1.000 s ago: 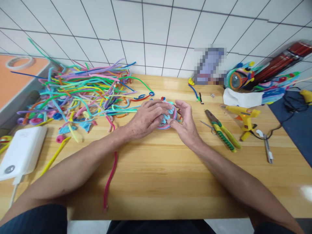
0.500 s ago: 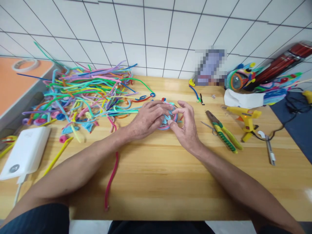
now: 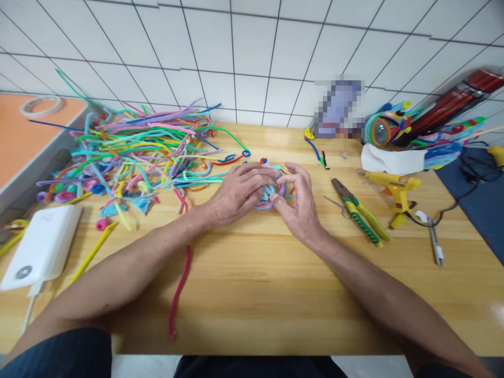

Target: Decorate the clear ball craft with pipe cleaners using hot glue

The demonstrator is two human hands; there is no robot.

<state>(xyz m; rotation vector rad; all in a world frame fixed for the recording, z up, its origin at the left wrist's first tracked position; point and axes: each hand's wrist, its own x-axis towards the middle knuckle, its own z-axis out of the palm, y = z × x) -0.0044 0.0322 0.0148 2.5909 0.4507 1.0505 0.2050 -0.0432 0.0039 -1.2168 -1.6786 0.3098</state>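
Right grip (image 3: 302,210) has curled inward; pastel disc (image 3: 268,191) held between it and left grip (image 3: 236,193).

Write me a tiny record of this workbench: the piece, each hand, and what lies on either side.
Piece: round pink-and-blue craft piece, partly hidden by the hands
Left hand: laid over the piece's left part
Right hand: thumb on the piece's right part
Left side: heap of pipe cleaners; white power bank
Right side: pliers; yellow glue gun; utility knife
Back: white tiled wall
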